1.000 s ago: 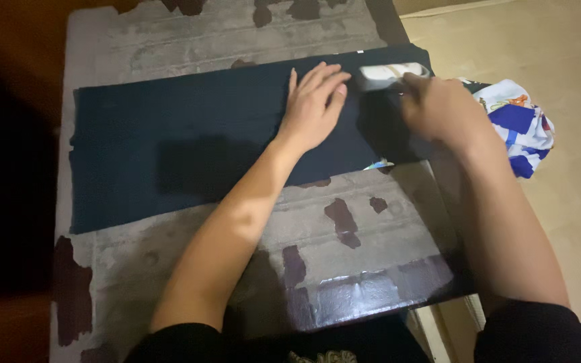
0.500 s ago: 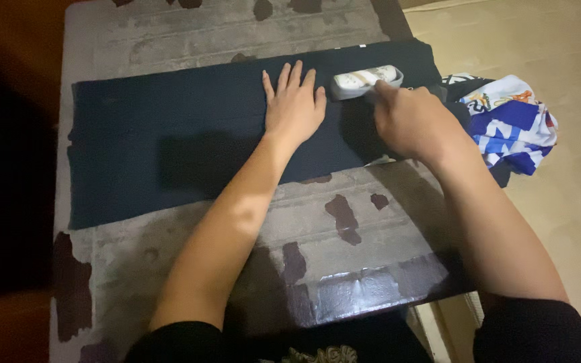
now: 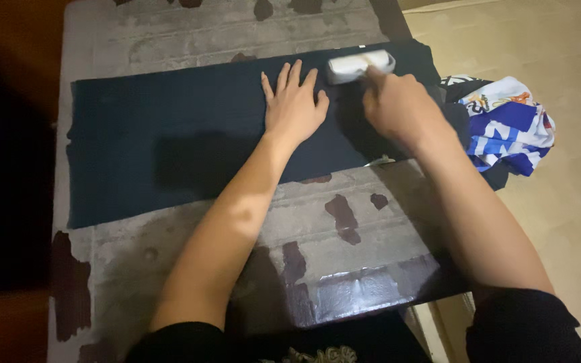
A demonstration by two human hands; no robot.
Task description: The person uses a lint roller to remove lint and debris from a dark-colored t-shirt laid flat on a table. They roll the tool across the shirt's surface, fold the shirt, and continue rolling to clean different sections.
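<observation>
The head camera looks down on a worn table (image 3: 189,235) whose grey surface has flaked away in dark patches. A dark navy cloth (image 3: 169,141) lies spread flat across it, folded into a long strip that runs from the left edge to the right.

The left hand (image 3: 294,104) rests palm down on the cloth, fingers stretched out and slightly spread, pressing the fabric flat and gripping nothing.

The right hand (image 3: 398,104) is curled closed around the handle of a white lint roller (image 3: 360,66), whose roll lies on the cloth near its far right corner, just beside the left hand's fingertips.

Off the table's right edge, a crumpled blue-and-white printed garment (image 3: 509,128) lies in a heap over the beige floor (image 3: 559,222).
</observation>
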